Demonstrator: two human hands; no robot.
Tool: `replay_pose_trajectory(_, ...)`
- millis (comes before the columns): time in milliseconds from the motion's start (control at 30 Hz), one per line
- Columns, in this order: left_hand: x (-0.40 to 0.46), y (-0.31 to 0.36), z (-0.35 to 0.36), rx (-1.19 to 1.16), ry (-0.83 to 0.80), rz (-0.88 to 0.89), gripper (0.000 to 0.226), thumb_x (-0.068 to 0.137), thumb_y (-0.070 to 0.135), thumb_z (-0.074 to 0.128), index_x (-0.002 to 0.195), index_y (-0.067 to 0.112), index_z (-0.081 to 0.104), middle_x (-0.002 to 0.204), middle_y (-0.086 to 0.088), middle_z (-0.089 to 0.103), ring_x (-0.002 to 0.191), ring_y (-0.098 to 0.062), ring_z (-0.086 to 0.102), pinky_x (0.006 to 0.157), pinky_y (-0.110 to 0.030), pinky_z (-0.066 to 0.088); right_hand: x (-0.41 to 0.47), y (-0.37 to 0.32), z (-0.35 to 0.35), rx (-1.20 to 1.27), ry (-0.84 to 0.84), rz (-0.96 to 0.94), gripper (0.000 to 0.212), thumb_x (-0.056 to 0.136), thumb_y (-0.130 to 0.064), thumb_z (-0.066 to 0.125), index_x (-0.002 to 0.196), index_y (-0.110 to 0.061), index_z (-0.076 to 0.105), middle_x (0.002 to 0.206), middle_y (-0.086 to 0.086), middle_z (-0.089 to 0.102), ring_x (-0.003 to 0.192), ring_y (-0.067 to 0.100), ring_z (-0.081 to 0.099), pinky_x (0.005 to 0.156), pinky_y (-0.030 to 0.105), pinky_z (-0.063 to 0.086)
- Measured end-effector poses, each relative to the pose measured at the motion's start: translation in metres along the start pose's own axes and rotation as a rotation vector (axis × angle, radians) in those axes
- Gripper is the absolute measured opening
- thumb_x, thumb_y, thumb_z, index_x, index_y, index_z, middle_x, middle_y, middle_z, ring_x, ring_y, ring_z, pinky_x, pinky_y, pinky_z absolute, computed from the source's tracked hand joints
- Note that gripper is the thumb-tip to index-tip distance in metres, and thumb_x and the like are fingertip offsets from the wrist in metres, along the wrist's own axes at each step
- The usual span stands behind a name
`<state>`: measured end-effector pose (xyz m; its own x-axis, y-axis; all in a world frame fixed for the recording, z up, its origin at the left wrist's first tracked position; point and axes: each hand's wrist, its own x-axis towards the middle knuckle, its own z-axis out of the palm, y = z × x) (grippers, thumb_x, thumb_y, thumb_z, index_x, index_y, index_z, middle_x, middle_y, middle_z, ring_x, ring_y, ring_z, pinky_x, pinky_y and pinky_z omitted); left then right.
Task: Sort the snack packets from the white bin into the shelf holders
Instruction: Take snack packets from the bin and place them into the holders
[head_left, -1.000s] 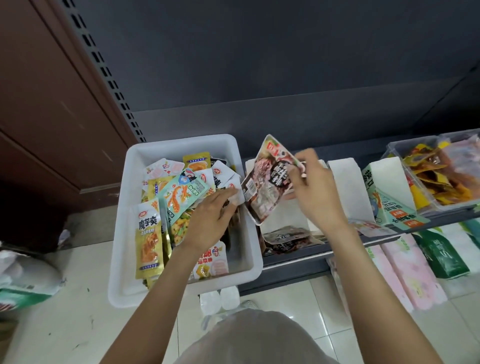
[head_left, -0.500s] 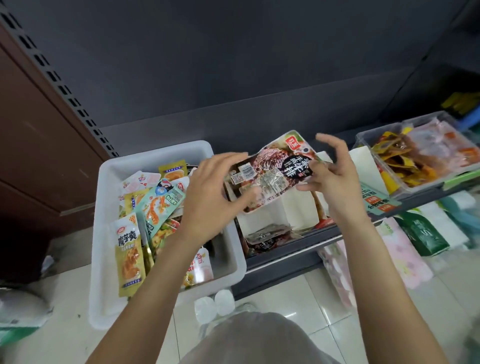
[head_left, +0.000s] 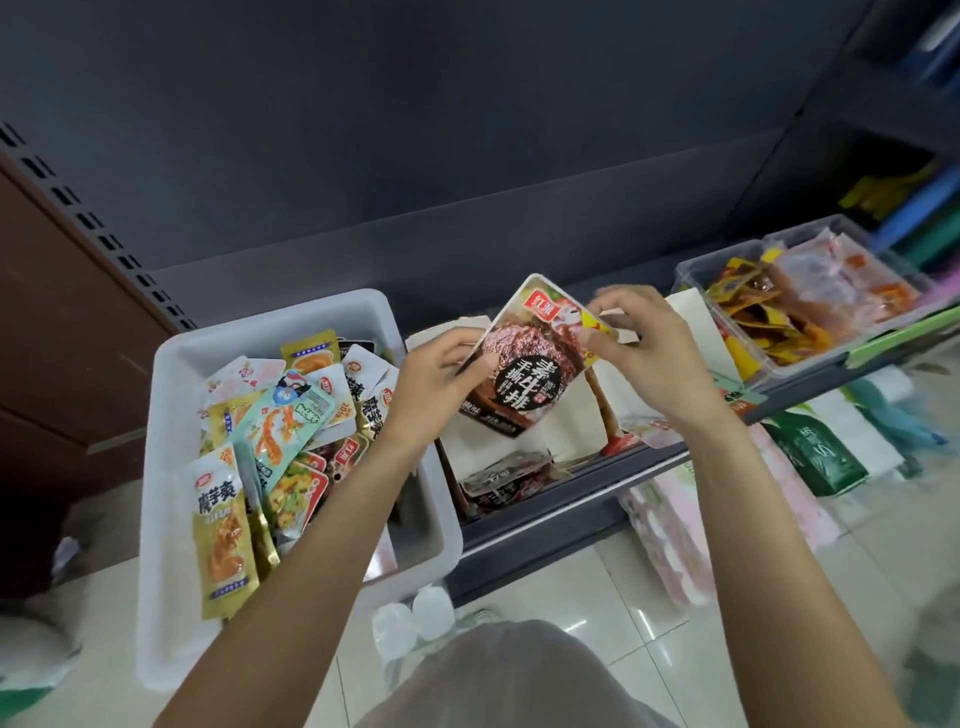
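A dark brown snack packet (head_left: 524, 364) with a meat picture is held up between both hands above a white cardboard shelf holder (head_left: 566, 421). My left hand (head_left: 431, 384) grips its left edge, and my right hand (head_left: 649, 348) pinches its upper right corner. Similar dark packets (head_left: 506, 480) lie in the bottom of that holder. The white bin (head_left: 171, 467) sits to the left, full of several mixed packets: yellow, teal, white and red ones.
A clear plastic bin (head_left: 800, 306) with orange and pink packets stands on the shelf at the right. More white holders (head_left: 696, 322) stand between. Green and pink packs (head_left: 810, 457) lie on the lower level. The tiled floor (head_left: 597, 597) is below.
My left hand rose from the bin and took the packet's left edge. Both hands turned the packet face-up, holding it over the holder. The camera view shifted left.
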<state>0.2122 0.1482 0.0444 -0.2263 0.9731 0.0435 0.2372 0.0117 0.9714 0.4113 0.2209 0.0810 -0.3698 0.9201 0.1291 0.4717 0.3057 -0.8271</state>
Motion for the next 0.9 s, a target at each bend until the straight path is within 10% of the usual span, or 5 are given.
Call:
replay_pose_trajectory(200,-0.014,-0.025,0.002,0.252,0.018,-0.002,0.008,0.088,0.014,0.065,0.095,0.015,0.062,0.091,0.004,0.069,0.084,-0.004,0.064,0.076,-0.015,0.052,-0.004,0.016,0.022,-0.279,-0.016,-0.221,0.006,0.092,-0.021,0.061,0.095,-0.018,0.056,0.069,-0.009,0.06,0.056,0.008,0.054,0.053,0.031,0.04)
replay_pose_trajectory(433,-0.031,-0.057,-0.009,0.983,0.032,0.267,0.011,0.082,0.031,0.071,0.083,0.021,0.076,0.113,0.002,0.065,0.111,-0.023,0.05,0.095,-0.041,0.033,-0.014,0.034,0.041,-0.442,-0.239,-0.45,0.014,0.093,-0.01,0.058,0.103,-0.02,0.061,0.078,-0.006,0.066,0.065,0.02,0.063,0.057,0.031,0.05)
replay_pose_trajectory(733,-0.055,-0.062,-0.026,0.694,-0.186,0.131,0.04,0.082,0.007,0.061,0.117,0.025,0.064,0.13,0.007,0.057,0.129,-0.012,0.042,0.109,-0.033,0.029,-0.028,0.025,0.046,-0.461,-0.724,-0.174,0.037,0.095,-0.013,0.044,0.12,-0.033,0.064,0.119,-0.01,0.066,0.105,0.011,0.06,0.092,0.032,0.049)
replay_pose_trajectory(900,-0.068,-0.055,-0.042,0.532,0.084,0.081,0.033,0.088,0.008,0.058,0.117,0.025,0.063,0.117,0.01,0.063,0.098,-0.001,0.057,0.084,-0.008,0.041,-0.027,0.003,0.038,-0.349,-0.631,-0.166,0.026,0.096,-0.027,0.052,0.119,-0.033,0.063,0.121,-0.019,0.061,0.11,-0.002,0.054,0.097,0.02,0.042)
